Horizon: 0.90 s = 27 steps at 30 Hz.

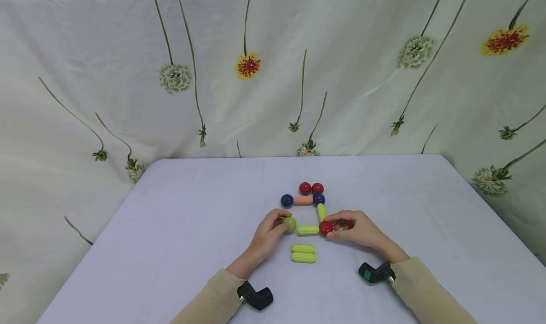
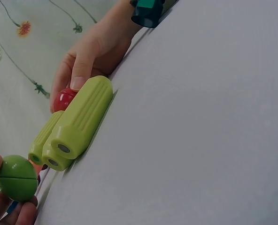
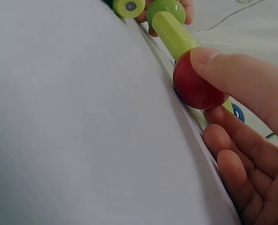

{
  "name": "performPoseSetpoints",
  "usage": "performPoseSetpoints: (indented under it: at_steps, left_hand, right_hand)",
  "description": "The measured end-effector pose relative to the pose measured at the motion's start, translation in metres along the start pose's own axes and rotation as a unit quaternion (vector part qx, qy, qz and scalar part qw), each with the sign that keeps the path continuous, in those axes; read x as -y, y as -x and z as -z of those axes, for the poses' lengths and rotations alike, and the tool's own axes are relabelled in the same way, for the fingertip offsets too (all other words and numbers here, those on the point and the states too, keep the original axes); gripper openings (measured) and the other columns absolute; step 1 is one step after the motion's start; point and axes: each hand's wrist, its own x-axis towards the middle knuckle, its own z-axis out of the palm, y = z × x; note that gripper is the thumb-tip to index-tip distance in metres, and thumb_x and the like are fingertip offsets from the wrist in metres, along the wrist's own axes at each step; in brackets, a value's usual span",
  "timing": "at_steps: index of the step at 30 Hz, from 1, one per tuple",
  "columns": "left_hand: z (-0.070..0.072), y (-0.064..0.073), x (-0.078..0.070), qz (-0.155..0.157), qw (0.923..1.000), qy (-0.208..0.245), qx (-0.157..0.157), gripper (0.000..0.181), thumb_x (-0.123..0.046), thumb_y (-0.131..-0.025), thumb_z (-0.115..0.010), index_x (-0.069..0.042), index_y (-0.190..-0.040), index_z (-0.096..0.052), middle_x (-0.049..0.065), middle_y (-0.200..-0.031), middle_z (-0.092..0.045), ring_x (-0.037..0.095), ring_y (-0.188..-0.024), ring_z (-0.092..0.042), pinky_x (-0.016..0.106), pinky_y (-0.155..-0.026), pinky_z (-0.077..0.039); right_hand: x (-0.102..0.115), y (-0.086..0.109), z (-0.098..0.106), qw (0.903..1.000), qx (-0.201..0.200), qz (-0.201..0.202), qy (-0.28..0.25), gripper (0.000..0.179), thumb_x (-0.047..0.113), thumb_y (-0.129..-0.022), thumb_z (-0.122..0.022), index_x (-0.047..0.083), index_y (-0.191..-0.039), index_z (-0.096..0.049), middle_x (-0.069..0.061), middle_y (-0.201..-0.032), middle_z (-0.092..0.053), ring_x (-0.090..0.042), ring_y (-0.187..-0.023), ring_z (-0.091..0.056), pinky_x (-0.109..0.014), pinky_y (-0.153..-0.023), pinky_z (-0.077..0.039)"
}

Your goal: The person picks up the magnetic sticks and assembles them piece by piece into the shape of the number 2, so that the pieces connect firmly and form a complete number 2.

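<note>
My left hand [image 1: 265,235] pinches a green ball [image 1: 290,225] between thumb and fingers; the left wrist view shows a seam around this ball [image 2: 17,178]. My right hand [image 1: 360,228] grips a red ball [image 1: 325,228], its thumb on top in the right wrist view. A yellow-green magnetic rod [image 1: 308,230] meets the red ball, its left end a little apart from the green one in the head view. Another yellow-green rod [image 1: 321,212] runs from the red ball up to a blue ball [image 1: 318,199]. From there an orange rod [image 1: 303,200] leads to a second blue ball [image 1: 287,201].
Two loose red balls [image 1: 304,188] sit side by side beyond the orange rod. Nearer the person, two yellow-green rods [image 1: 303,257] lie parallel on the white-covered table [image 1: 170,248]. A flowered cloth [image 1: 350,68] hangs behind the table.
</note>
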Motion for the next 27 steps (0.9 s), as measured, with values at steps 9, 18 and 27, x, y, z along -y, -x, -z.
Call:
performPoseSetpoints:
  at_steps: [9,18,27]
  left_hand:
    - [-0.001,0.000,0.002,0.000,1.0000,0.000,0.005,0.021,-0.007,-0.092,-0.053,-0.002,-0.112,-0.059,0.006,-0.111,-0.056,0.021,-0.102,-0.051,0.034,-0.089,-0.042]
    - [0.005,0.010,-0.041,0.010,0.9999,-0.001,0.013,0.018,0.003,-0.090,-0.050,0.008,-0.106,-0.056,0.018,-0.107,-0.056,0.027,-0.097,-0.050,0.033,-0.085,-0.041]
    - [0.006,0.011,-0.042,0.011,0.9998,-0.001,0.016,0.018,0.003,-0.089,-0.051,0.008,-0.105,-0.057,0.016,-0.105,-0.056,0.023,-0.094,-0.049,0.032,-0.083,-0.041]
  right_hand:
    - [0.000,0.000,0.000,1.0000,0.000,0.001,0.004,0.033,0.007,-0.077,-0.076,-0.002,-0.108,-0.067,-0.009,-0.088,-0.065,-0.014,-0.074,-0.055,-0.022,-0.063,-0.046]
    - [0.000,0.000,0.000,1.0000,-0.002,-0.003,0.004,0.033,0.008,-0.078,-0.076,-0.001,-0.108,-0.067,-0.008,-0.087,-0.065,-0.014,-0.074,-0.055,-0.022,-0.063,-0.046]
    - [0.000,0.000,0.000,1.0000,-0.002,-0.004,0.007,0.033,0.008,-0.078,-0.076,-0.001,-0.108,-0.068,-0.007,-0.088,-0.065,-0.014,-0.075,-0.055,-0.023,-0.063,-0.046]
